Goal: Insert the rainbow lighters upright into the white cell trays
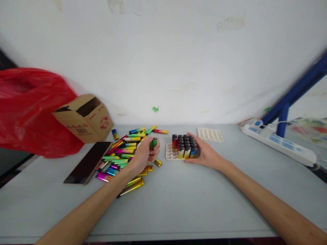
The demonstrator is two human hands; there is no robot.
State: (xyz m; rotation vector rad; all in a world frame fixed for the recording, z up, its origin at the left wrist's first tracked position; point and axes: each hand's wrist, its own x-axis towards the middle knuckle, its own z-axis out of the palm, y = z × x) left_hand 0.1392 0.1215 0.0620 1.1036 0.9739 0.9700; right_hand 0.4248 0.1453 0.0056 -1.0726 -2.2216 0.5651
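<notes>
My left hand (pixel 147 151) is closed around a green lighter (pixel 153 143), just above the right side of a loose pile of shiny coloured lighters (pixel 121 154). To its right, a white holed tray (pixel 171 153) lies on the table. Several lighters (pixel 187 149) with black tops stand upright in close rows in the tray, and a red one (pixel 174 142) stands at their left. Bare holes show at the tray's left end. My right hand (pixel 204 153) grips the tray's right end, thumb in front and fingers behind, against the standing lighters.
A second white holed tray (pixel 210 134) lies flat near the wall. On the left are a dark phone (pixel 88 163), an open cardboard box (pixel 87 119) and a red plastic bag (pixel 33 112). A white power strip (pixel 279 141) lies at the right beside a blue metal frame (pixel 297 90).
</notes>
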